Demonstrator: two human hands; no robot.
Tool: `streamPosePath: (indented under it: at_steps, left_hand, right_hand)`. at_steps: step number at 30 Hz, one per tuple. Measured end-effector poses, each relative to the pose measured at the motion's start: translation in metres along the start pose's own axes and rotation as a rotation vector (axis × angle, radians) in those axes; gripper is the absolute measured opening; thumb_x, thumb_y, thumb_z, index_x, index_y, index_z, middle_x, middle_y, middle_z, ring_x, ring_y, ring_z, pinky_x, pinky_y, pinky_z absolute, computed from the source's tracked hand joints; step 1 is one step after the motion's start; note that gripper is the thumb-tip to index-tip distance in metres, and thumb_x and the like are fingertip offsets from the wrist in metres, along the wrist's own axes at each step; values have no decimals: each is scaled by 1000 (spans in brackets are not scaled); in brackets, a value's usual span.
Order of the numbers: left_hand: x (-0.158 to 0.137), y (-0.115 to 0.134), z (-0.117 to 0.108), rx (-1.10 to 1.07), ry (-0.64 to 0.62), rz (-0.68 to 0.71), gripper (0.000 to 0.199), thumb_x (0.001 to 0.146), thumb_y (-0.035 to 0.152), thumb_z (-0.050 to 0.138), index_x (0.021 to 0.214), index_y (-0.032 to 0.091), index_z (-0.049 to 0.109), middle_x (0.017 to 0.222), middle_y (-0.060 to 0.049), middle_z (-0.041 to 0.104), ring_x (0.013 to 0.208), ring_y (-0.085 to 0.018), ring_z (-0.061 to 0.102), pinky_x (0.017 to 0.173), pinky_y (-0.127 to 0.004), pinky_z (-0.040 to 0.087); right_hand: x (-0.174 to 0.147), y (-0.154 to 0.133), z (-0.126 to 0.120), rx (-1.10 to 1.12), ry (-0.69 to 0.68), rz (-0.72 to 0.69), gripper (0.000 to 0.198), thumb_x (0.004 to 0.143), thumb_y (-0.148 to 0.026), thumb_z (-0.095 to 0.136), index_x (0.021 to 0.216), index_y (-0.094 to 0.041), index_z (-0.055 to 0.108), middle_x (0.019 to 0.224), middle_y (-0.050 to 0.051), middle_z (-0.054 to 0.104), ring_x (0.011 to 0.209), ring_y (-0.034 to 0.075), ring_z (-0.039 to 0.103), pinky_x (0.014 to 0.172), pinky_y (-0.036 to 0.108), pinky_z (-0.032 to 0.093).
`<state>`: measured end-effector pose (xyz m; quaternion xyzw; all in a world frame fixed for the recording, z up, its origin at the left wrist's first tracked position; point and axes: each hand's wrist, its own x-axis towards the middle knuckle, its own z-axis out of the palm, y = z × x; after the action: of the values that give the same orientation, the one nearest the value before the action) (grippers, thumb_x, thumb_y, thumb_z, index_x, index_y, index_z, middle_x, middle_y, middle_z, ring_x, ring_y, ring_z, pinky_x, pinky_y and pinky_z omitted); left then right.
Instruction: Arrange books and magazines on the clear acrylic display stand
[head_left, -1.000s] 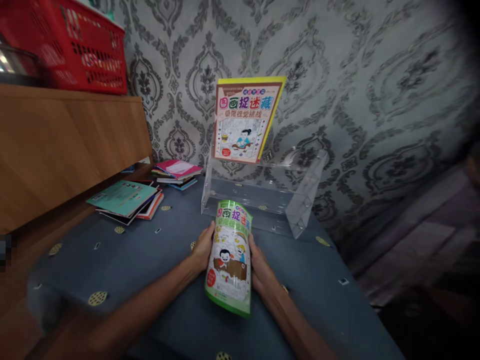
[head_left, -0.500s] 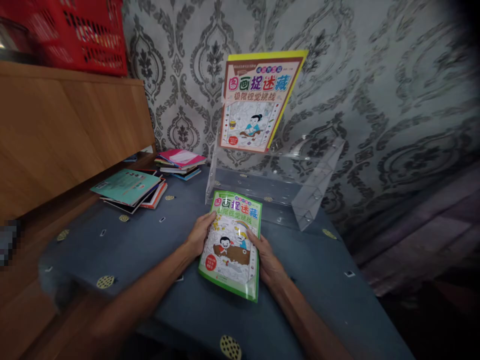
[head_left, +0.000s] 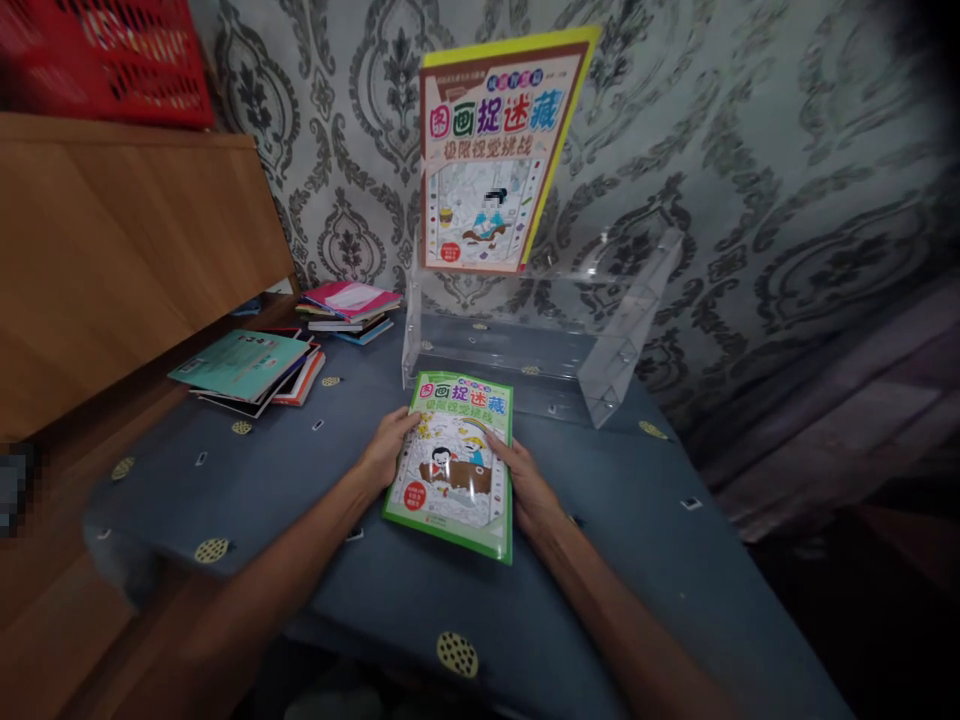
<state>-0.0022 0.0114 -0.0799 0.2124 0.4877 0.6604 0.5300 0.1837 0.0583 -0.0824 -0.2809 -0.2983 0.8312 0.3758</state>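
Observation:
Between my hands is a green-bordered picture book (head_left: 450, 500), its cover facing up toward me and tilted over the table. My left hand (head_left: 390, 447) is closed on its left edge, the thumb on the cover. On the opposite edge my right hand (head_left: 526, 485) grips it, thumb on top and fingers hidden behind. Just beyond the book stands a clear plastic display rack (head_left: 611, 365) with stepped tiers. A brown-bordered book (head_left: 484, 165) leans upright on its top tier at the left, with a yellow edge showing behind it.
Two stacks of books lie to the left: one topped by a teal book (head_left: 244, 362), the other by a pink book (head_left: 352, 297). A wooden cabinet (head_left: 127, 240) with a red basket (head_left: 112, 70) on it borders the left. Blue cloth (head_left: 300, 500) covers the table; patterned wallpaper rises behind.
The view has dipped and shifted slightly, so the rack and upright book appear higher and further left. The green book lies a little flatter, still held in both hands.

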Motion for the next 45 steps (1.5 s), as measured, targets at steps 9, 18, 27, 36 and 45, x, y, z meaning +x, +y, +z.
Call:
streamPosePath:
  at_steps: [9,18,27,36,45]
  left_hand:
    - [6,18,-26,76,169,74,23,70,14,76,90,16,65,77,-3,71,70,-15,68,70,-26,54]
    - [-30,78,-117,43,542,233,15,73,4,61,82,15,59,72,-2,68,70,-16,72,66,-27,59]
    - [-40,56,-64,324,194,83,33,75,37,76,97,14,68,89,-9,74,77,-20,71,60,-26,56]
    - [-30,48,12,32,161,163,48,61,46,86,96,18,70,91,-7,78,93,-26,73,81,-35,57]
    - [-45,52,28,8,119,385,64,64,71,76,97,16,74,101,-10,79,107,-33,70,94,-44,55]
  right_hand:
    - [1,3,-1,-46,-28,25,31,73,-30,85,98,-16,72,94,9,80,94,30,76,90,45,61]
    - [2,5,0,-38,-55,11,32,73,-30,85,99,-17,73,98,10,80,92,30,76,88,44,61]
    - [-1,7,4,-103,-95,-58,50,64,-44,90,103,-18,71,100,9,79,100,31,74,94,47,57]
    - [-18,-27,12,-513,-301,-251,60,77,-66,74,115,-20,69,109,10,76,106,30,70,99,52,52]
    - [-36,-62,31,-943,-459,-454,48,94,-59,56,122,-21,67,115,8,71,111,27,64,95,45,53]
